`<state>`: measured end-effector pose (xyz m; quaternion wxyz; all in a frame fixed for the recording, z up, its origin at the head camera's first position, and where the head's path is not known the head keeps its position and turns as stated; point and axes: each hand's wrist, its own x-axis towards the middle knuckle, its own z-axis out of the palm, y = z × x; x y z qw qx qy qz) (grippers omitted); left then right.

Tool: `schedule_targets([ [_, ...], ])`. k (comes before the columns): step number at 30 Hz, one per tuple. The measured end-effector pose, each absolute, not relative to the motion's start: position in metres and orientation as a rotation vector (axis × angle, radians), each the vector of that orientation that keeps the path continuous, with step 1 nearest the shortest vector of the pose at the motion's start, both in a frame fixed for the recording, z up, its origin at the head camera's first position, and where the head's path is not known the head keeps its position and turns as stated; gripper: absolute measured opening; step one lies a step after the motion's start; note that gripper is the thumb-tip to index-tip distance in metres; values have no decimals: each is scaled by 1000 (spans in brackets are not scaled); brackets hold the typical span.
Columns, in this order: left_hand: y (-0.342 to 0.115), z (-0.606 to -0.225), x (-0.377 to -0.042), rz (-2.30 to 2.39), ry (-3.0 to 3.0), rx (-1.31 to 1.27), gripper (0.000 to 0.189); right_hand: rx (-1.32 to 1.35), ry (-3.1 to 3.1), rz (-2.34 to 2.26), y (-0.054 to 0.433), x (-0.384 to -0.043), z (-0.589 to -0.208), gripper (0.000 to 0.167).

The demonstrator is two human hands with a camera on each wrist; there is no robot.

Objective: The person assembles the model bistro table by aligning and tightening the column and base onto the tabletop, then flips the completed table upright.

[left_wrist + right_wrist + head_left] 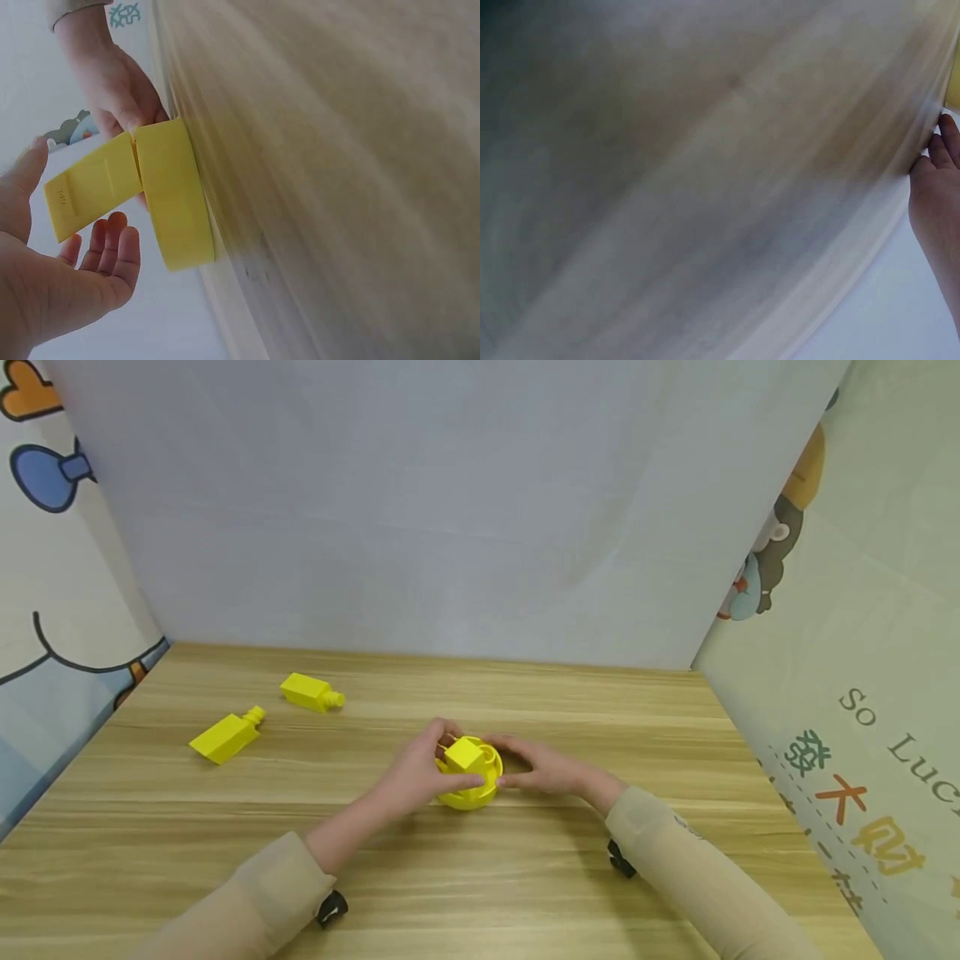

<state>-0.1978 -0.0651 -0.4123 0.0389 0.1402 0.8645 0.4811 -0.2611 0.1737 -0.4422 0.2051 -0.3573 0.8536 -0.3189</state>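
Observation:
A round, shallow yellow base (467,800) lies on the table between both hands. Over it a yellow box-shaped piece (94,185) stands tilted, its flat end outward. My left hand (416,772) surrounds this piece with thumb and fingers spread; in the left wrist view a gap shows between the fingers and the piece. From the other side my right hand (543,768) holds the base at its rim, thumb in front and fingers behind. Only part of that hand shows in the right wrist view, beside a sliver of yellow (953,82). The joint between piece and base is hidden.
Two yellow bottle-shaped pieces with ridged necks lie on their sides to the left, one nearer (225,738) and one farther (307,692). Behind the wooden table (480,893) hangs a pale cloth (420,527); printed panels stand at both sides.

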Motion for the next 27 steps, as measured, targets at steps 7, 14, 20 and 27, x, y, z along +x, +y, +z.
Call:
schedule_targets([
  [7,-63,-414,-202,1468,2675,445,51,-993,2374,-884,174,-262,-444,66],
  [14,-70,-416,-214,1453,2574,675,47,-1002,2356,-922,175,-265,-447,65],
  [20,-76,-417,-226,1451,2458,841,48,-1001,2333,-951,174,-266,-449,67],
  [27,-77,-418,-235,1413,2371,927,42,-994,2332,-946,174,-265,-448,67],
])
